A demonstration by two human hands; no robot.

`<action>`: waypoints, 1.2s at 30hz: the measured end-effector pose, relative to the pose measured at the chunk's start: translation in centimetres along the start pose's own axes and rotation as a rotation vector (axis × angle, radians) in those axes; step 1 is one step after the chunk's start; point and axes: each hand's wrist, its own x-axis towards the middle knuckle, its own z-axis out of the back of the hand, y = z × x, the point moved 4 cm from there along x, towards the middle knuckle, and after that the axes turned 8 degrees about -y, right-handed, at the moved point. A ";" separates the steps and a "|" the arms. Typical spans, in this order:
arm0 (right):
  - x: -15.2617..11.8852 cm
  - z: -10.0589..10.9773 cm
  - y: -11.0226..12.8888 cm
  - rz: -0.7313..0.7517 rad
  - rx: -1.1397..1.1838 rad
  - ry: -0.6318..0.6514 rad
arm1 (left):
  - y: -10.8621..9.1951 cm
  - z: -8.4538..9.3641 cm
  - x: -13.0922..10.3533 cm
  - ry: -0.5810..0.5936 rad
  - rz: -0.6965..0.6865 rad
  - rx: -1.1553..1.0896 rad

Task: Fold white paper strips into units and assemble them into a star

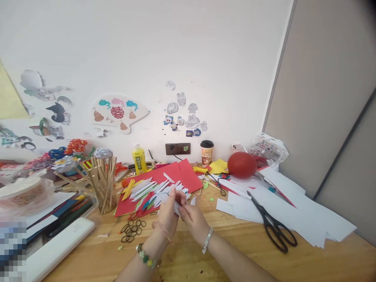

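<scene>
My left hand (169,211) and my right hand (194,220) meet over the middle of the table, both closed on a small folded white paper (176,208). The fingers cover most of that paper. Just beyond them, a heap of folded paper strips (143,190), mostly white with some green, blue and yellow, lies on red paper sheets (167,172). Several black rubber bands (131,230) are scattered to the left of my left wrist. Black-handled scissors (272,221) rest on white paper sheets (305,213) to the right.
A bundle of wooden sticks (104,184) stands upright at left, behind a long white case (63,246). Along the wall are a yellow-labelled bottle (139,159), a lidded paper cup (206,152) and a red balloon (242,165). Paper cutouts hang on the wall.
</scene>
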 end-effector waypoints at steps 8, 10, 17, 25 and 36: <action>0.2 0.5 0.1 0.053 -0.416 0.070 | -1.1 1.2 1.2 -0.110 -0.163 0.022; 0.6 1.1 -0.5 0.008 -0.567 0.059 | -2.2 2.9 2.4 -0.184 -0.286 0.244; 1.4 3.0 -2.8 -0.171 -0.675 -0.090 | -2.4 9.1 7.2 -0.155 -0.248 1.208; 1.2 2.6 -3.6 -0.145 -0.739 -0.045 | -0.4 11.4 8.5 -0.049 -0.098 1.654; 0.9 1.9 -3.9 -0.134 -0.731 -0.009 | -0.4 11.1 8.2 -0.097 -0.110 1.685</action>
